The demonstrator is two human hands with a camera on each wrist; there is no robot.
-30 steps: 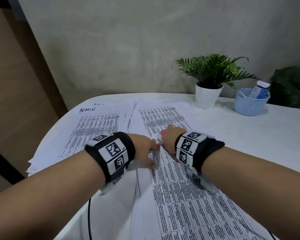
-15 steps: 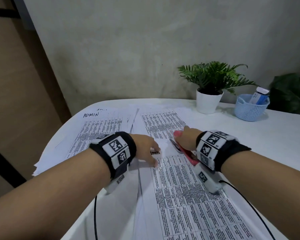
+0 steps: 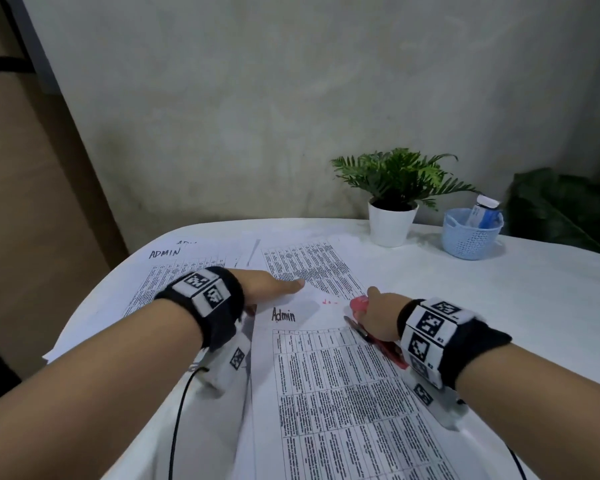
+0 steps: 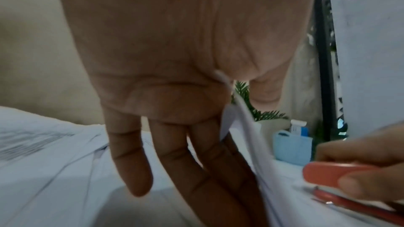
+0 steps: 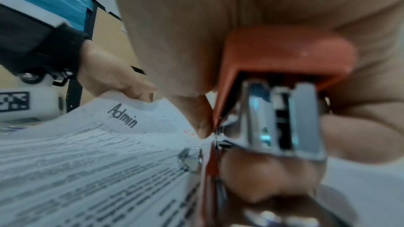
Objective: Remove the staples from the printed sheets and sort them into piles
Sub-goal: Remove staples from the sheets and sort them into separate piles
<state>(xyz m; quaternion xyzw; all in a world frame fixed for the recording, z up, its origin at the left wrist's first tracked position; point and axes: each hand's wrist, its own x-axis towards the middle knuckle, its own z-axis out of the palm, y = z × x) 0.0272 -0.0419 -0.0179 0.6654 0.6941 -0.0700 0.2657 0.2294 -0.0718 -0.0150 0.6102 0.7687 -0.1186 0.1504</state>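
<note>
- The right hand [image 3: 378, 320] is wrapped tight around a red stapler [image 5: 282, 82], thumb on top and fingers curled beneath; the tool's metal nose lies against the right edge of the "Admin" sheet [image 3: 326, 375].
- The left hand [image 3: 267, 285] has the top left corner of that sheet caught between thumb and straight fingers [image 4: 131, 167], the corner lifted and curling in the left wrist view. How firmly it pinches is hard to tell, since the picture is soft there.
- The sheet lies lengthwise toward the person, on the white table [image 3: 499, 306]. Just to its left sits a pile marked "ADMIN" [image 3: 174, 268], and beyond it another printed sheet [image 3: 312, 265].
- I cannot make out any staple in the paper, so whether this set is already loose stays open.
- The paper looks thin, limp and easy to crease or tear. It is best taken at a corner or edge and slid flat, not dragged from the middle.
- The stapler is rigid and heavier. Held by its body it gives good control of the nose.
- A potted plant [image 3: 394, 202] and a blue basket [image 3: 471, 233] stand at the far right, well apart from the work.
</note>
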